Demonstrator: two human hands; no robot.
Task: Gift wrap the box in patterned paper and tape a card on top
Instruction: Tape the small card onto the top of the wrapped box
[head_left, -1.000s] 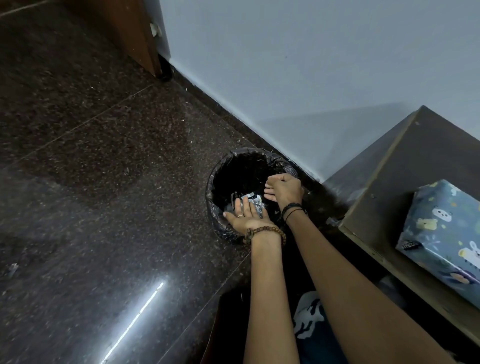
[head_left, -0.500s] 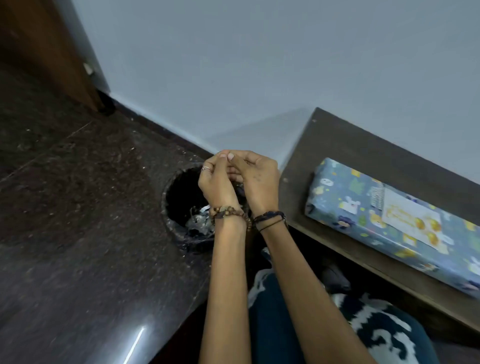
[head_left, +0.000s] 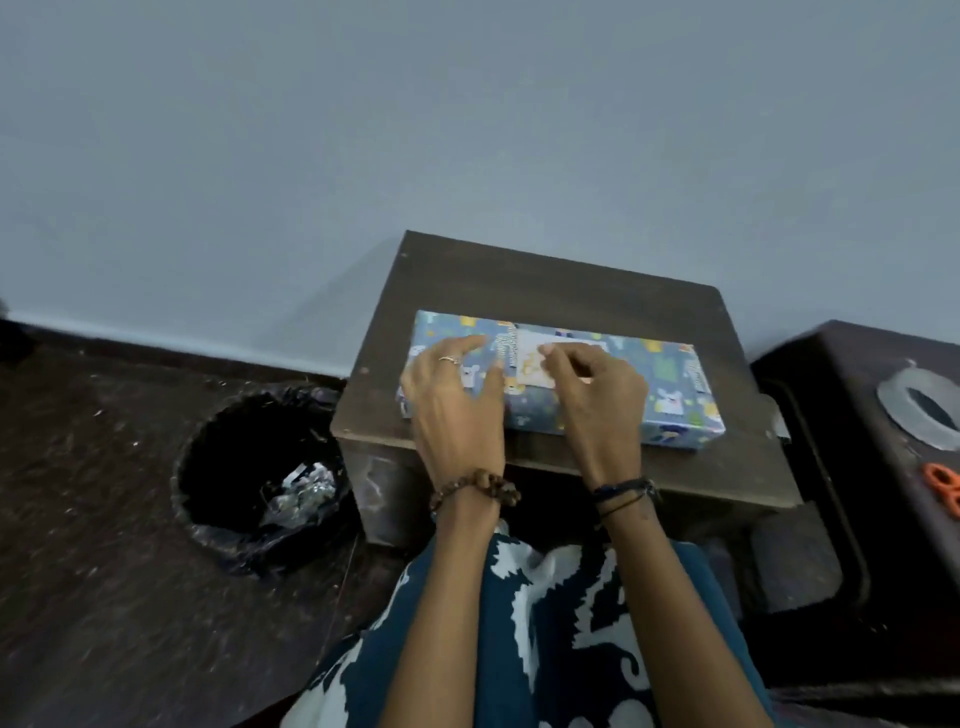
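Both hands (head_left: 457, 400) (head_left: 597, 395) rest over the wrapped box (head_left: 670, 400) and card (head_left: 530, 358).

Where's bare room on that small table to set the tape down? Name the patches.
The widest bare strip of the small table lies behind the wrapped box, toward the wall. Narrower strips lie off the box's left end, by the bin, and off its right end. The front is crowded: the left hand and right hand are over the box and card.
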